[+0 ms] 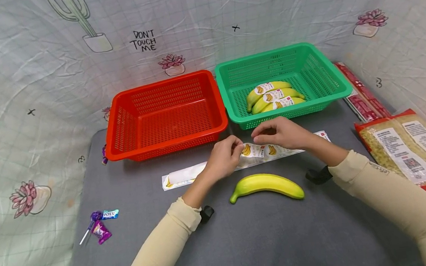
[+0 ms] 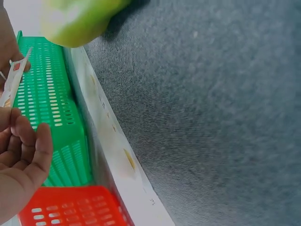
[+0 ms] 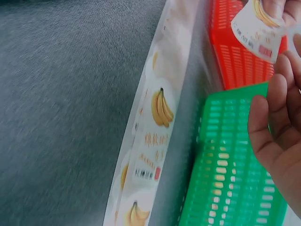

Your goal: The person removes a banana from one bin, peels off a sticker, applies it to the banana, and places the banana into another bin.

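My left hand (image 1: 223, 157) pinches one end of a white banana sticker (image 3: 258, 33) between thumb and fingertip. The sticker is lifted above a long backing strip (image 1: 186, 175) printed with more banana labels, which lies along the table. Close to the sticker's red-marked end hovers my right hand (image 1: 279, 134), its fingers loosely bent and thumb apart from them. In front of the strip, nearer to me, lies a yellow banana (image 1: 267, 184) with a greenish stem end and no label showing. Part of the strip is hidden behind both hands.
Behind the strip stand a red basket (image 1: 168, 147) and a green basket (image 1: 331, 97), which holds several labelled bananas (image 1: 274, 96). A large grain bag (image 1: 408, 149) and red packets (image 1: 363, 94) lie at right. Wrapped candies (image 1: 100, 231) and a lollipop (image 1: 95, 216) sit left.
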A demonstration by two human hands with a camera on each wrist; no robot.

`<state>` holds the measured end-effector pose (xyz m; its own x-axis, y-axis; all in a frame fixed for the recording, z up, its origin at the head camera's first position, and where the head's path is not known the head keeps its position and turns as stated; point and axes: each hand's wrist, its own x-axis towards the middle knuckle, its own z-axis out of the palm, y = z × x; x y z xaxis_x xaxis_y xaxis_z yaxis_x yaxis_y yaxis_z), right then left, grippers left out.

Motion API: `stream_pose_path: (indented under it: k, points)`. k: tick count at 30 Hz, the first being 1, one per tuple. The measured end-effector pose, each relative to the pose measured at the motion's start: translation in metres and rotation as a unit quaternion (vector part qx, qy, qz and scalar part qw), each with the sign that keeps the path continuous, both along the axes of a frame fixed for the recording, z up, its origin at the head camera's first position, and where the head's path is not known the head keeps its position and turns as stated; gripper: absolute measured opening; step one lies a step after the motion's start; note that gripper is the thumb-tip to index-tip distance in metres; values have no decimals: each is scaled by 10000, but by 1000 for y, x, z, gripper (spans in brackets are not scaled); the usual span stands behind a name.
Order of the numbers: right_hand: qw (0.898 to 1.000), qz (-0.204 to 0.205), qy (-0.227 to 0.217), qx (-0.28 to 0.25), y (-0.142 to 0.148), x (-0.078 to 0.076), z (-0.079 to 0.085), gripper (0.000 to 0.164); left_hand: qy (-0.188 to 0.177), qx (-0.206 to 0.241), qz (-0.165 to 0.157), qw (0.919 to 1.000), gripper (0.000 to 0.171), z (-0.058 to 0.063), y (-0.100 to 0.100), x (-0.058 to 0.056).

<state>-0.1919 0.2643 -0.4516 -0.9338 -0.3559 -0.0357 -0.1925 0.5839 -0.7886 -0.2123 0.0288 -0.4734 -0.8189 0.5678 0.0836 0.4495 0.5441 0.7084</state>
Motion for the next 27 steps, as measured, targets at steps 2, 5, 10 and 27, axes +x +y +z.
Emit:
stream_pose_path:
  k: [2, 5, 10, 27]
  points:
    - [9998, -180, 4, 45, 8, 6, -1, 27, -50, 128, 61, 9999, 12, 0, -2, 3]
    - [9994, -298, -80, 138, 19, 17, -5, 26, -141, 297, 90, 9994, 11, -1, -5, 7]
    - [9997, -91, -178, 168, 24, 32, -15, 19, -181, 506, -36, 9985, 11, 1, -3, 16]
    - [9998, -173, 23, 90, -1, 64, -18, 24, 853, 372, -379, 9949, 10, -3, -7, 46]
